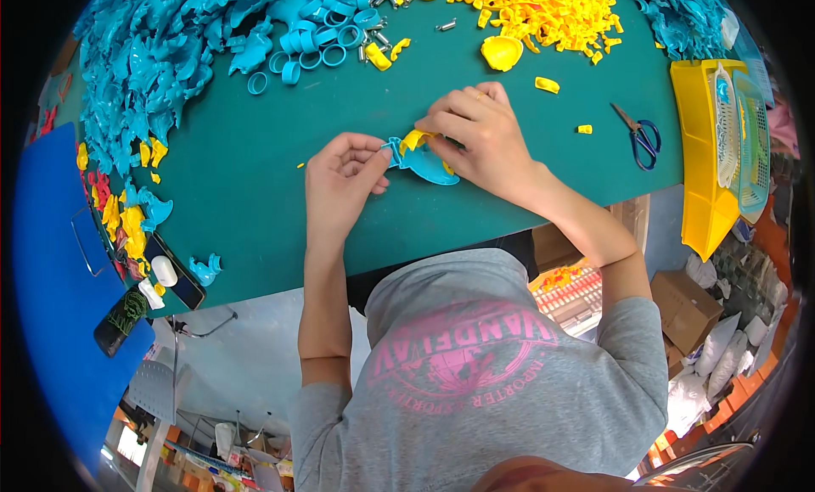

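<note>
A blue part (431,168) is pinched by the left hand (345,171); a yellow piece (413,140) is held against it by the right hand (480,137).

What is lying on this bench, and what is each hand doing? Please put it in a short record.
Surface: flat dark-green tabletop
Left hand: pinching the left end of a curved blue plastic piece
Right hand: holding a small bent yellow plastic piece against it
Far left: large heap of glossy blue plastic parts
Far middle: round blue plastic rings, heap of small yellow plastic parts
Right: scissors with dark-blue handles
</note>
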{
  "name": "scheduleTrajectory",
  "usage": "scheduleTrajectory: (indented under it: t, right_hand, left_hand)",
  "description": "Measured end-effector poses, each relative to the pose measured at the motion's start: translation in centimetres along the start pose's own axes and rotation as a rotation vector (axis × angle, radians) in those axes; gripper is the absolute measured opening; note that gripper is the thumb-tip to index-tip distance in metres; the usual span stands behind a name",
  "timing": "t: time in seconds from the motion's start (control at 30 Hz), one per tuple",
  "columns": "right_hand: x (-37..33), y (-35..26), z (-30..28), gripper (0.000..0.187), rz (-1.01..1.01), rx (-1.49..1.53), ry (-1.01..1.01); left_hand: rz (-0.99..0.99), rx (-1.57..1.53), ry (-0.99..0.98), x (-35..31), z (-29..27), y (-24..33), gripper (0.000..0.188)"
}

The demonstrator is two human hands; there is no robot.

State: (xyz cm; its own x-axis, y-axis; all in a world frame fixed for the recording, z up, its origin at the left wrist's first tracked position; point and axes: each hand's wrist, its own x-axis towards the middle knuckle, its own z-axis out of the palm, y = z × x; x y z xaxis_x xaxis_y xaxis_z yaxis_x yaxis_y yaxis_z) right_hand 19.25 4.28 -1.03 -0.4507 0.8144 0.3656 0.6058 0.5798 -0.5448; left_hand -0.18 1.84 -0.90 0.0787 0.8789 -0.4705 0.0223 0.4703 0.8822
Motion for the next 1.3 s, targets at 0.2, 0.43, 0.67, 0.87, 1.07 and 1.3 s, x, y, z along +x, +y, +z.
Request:
scheduleTrajectory:
  t: [0.2, 0.43, 0.67, 0.87, 1.07, 1.3]
  right_hand:
    - [0.5, 0.2, 0.0, 0.019, -0.116, -0.155, -0.010]
    - [0.1, -0.5, 0.0, 0.017, -0.150, -0.266, -0.050]
    - [-0.1, 0.3, 0.1, 0.019, -0.050, -0.071, 0.012]
    - [-0.2, -0.1, 0.1, 0.025, -0.050, -0.072, 0.008]
    - [0.8, 0.1, 0.2, 0.030, -0.043, -0.058, -0.074]
    - [1.2, -0.6, 0.2, 0.031, -0.010, -0.051, -0.147]
  left_hand:
    - [0.002, -0.008, 0.001, 0.4, -0.1, -0.2, 0.014]
    - [0.002, -0.026, 0.004, 0.3, -0.1, -0.2, 0.013]
    - [0.023, -0.032, -0.003, 0.5, 0.1, -0.3, 0.012]
    - [0.042, -0.030, -0.008, 0.3, -0.1, -0.8, 0.011]
    - [0.031, -0.031, -0.017, 0.4, -0.2, -0.4, 0.011]
    - [0.039, -0.039, -0.046, 0.3, -0.5, -0.8, 0.011]
